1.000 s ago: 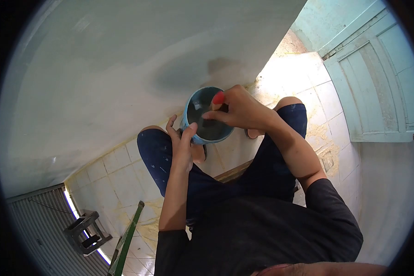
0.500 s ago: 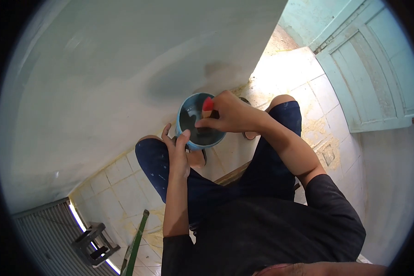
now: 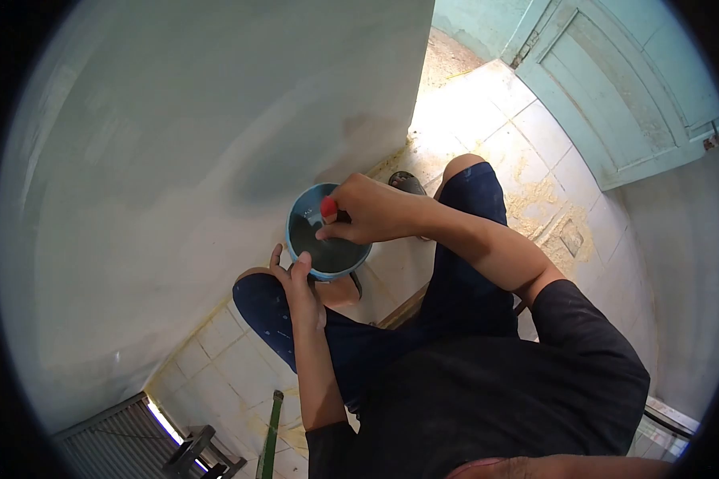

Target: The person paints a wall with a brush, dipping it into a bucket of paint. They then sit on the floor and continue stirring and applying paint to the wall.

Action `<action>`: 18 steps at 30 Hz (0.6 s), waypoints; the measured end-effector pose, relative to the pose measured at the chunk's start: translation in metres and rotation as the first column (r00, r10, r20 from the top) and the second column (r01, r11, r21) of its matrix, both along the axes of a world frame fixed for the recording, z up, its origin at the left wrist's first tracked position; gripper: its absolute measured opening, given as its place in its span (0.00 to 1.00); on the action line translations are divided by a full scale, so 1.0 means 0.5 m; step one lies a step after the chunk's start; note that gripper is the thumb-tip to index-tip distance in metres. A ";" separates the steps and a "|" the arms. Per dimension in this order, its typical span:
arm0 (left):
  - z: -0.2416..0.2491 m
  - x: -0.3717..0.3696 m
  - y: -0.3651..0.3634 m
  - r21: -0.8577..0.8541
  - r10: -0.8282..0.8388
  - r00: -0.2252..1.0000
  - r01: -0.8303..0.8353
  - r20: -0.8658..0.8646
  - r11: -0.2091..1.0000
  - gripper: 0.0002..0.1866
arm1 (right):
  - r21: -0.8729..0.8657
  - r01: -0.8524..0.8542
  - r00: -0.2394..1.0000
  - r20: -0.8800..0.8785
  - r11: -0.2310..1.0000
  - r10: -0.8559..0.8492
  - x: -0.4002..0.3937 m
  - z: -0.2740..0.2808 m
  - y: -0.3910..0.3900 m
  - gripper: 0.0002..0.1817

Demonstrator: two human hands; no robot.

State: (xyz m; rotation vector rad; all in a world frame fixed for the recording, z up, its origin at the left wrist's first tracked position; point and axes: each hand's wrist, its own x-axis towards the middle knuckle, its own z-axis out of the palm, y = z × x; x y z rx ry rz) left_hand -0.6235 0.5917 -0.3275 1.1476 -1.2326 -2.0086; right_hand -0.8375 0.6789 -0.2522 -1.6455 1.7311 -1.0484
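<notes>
Between my knees is a round blue bucket [image 3: 358, 259] with dark, wet-looking contents. My left hand [image 3: 297, 286] grips its near left rim, the thumb over the edge and a finger along the outside. Over the bucket's opening, my right hand [image 3: 366, 211] is closed round a tool with a red handle [image 3: 328, 207]. The tool's lower end is hidden by my fingers and the bucket.
A grey-green wall [image 3: 176, 152] rises close on the left and ahead. Behind me to the left are a green pole [image 3: 270, 435] and a dark stool [image 3: 192, 455]. A light blue door [image 3: 607, 96] stands at the upper right, above stained floor tiles [image 3: 535, 128].
The view has shifted and turned a little. In it, the bucket and both hands appear lower and further left. Both hands keep their hold, and the right one has moved slightly over the bucket.
</notes>
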 end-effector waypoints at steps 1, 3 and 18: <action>0.001 -0.001 0.000 -0.001 -0.007 1.000 0.007 -0.001 1.000 0.58 | -0.004 0.010 0.999 0.036 1.000 -0.010 -0.001 -0.009 -0.002 0.17; 0.001 -0.001 0.002 0.007 0.004 1.000 -0.004 -0.023 1.000 0.58 | -0.007 0.021 0.997 0.072 1.000 -0.021 0.001 -0.021 -0.003 0.18; 0.004 -0.003 0.004 -0.001 0.001 1.000 -0.001 0.004 1.000 0.60 | -0.073 0.125 0.978 -0.160 0.990 -0.135 -0.006 -0.017 -0.001 0.20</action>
